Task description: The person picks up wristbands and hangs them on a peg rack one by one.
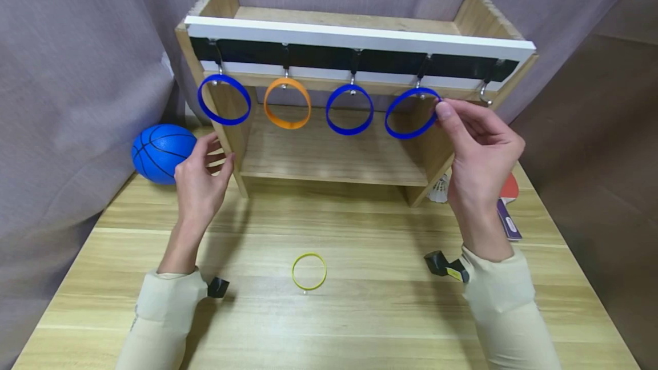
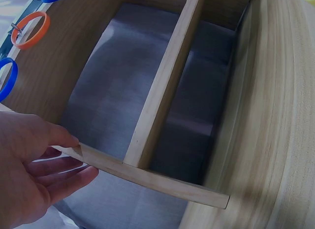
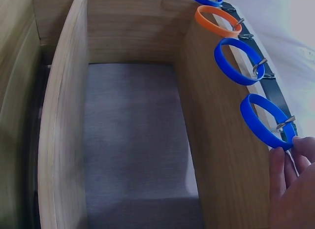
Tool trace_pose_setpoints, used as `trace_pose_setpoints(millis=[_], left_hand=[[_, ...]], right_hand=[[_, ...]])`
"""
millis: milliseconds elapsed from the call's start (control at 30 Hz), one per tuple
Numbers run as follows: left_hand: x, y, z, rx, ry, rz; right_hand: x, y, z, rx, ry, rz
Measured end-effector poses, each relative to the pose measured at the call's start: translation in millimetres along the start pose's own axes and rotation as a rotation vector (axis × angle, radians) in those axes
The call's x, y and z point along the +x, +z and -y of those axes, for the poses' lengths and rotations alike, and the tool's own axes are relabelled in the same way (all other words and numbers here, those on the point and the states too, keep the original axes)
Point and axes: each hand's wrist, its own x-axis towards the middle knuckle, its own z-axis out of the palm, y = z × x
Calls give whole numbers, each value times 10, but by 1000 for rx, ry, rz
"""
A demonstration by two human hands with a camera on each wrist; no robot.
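My right hand (image 1: 485, 144) pinches the right edge of a blue silicone wristband (image 1: 392, 121) between thumb and fingertips. That band loops over the fourth hook of the rack, as the right wrist view also shows. My left hand (image 1: 201, 179) holds the left side board of the wooden shelf (image 1: 334, 159), its thumb at the front edge and its fingers on the outer face. On the hooks further left hang another blue wristband (image 1: 349, 131), an orange wristband (image 1: 288, 125) and a blue wristband (image 1: 224, 121). The rightmost hook (image 1: 485, 94) carries no band.
A yellow wristband (image 1: 309, 289) lies on the wooden table (image 1: 370, 324) in front of the shelf. Left of the shelf sits a blue ball (image 1: 161, 153). Near my right forearm are a shuttlecock (image 1: 439, 190), a red paddle (image 1: 510, 188) and a dark purple box (image 1: 509, 222).
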Motion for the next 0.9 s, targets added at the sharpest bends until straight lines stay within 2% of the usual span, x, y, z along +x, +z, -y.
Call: trace_pose_setpoints(millis=[433,633,733,833,900], left_hand=[[-8,7,7,-7,-3,6],[-1,5,-6,-7,-1,2],[1,4,-5,-8,-1,-1],[0,2,-4,-8,1,-2],[-1,2,-3,-9,2,-4]], right_hand=[[-9,-65,-40,-19,2,20],[-42,-175,-101,-42,-37,51],[-59,-250,-170,-27,-5,44],[-96,-336,-274,-23,70,23],[-153,-367,-323,-44,114,38]])
